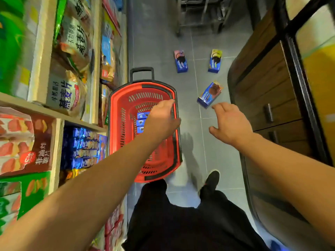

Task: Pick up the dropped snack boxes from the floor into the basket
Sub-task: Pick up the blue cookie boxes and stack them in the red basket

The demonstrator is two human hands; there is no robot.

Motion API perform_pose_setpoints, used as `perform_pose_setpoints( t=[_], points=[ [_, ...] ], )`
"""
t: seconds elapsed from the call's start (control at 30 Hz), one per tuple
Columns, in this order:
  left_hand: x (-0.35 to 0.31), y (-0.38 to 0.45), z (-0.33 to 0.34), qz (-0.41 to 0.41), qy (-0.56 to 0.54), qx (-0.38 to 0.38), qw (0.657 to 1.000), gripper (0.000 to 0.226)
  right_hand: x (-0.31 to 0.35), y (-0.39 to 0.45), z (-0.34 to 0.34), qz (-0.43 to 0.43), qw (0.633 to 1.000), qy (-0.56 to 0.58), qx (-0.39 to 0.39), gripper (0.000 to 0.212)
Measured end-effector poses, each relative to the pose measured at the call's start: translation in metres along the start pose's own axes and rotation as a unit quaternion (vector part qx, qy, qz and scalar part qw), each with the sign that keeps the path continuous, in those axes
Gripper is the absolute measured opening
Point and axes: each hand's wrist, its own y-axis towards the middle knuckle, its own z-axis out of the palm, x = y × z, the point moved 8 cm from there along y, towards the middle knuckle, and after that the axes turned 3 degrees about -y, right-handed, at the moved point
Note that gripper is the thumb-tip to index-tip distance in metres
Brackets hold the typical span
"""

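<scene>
- Standing on a grey tiled floor (pixel 192 98) in a shop aisle, beside the shelves (pixel 59 113) on the left: a red basket (pixel 116 113) with a black pull handle (pixel 142 73) at its far end.
- Lying inside the basket, along its bottom: blue boxes (pixel 142 122) in a row, three faces showing, partly hidden by the left hand.
- Hovering over the basket's right rim: left hand (pixel 161 122), fingers loosely spread and holding nothing, palm down.
- Reaching out over the floor to the right of the basket: right hand (pixel 230 124), fingers relaxed and spread, holding nothing, not touching any box.
- Lying tilted on the floor just beyond the right hand's fingertips: a blue box (pixel 210 94) with a brown picture, near the wooden counter (pixel 262 84).
- Lying further down the aisle, well apart from the hands: a pink-topped box (pixel 180 61) and a yellow-topped box (pixel 215 61), side by side with a gap between.
- Showing below the arms: black trousers (pixel 181 223) and one black shoe (pixel 212 178) on the tiles.
- Filling the shelves on the left: bags and packets with printed Chinese text, edges blurred.
</scene>
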Motion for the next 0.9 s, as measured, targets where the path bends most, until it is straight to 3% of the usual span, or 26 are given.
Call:
perform_pose_setpoints(
  t=[0.47,0.7,0.9],
  points=[
    [-0.184,0.062,0.039,0.032,0.095,-0.033,0.994,0.071,-0.185,-0.004,-0.085,-0.034,0.996,-0.05,-0.07,0.069],
    [-0.203,0.128,0.049,-0.003,0.085,-0.01,0.996,0.075,-0.217,0.049,-0.097,-0.051,0.996,-0.055,-0.047,0.072],
    [-0.174,0.22,0.057,-0.014,0.063,0.009,0.998,0.075,-0.224,0.15,-0.094,-0.063,0.995,-0.079,-0.009,0.071]
  ],
)
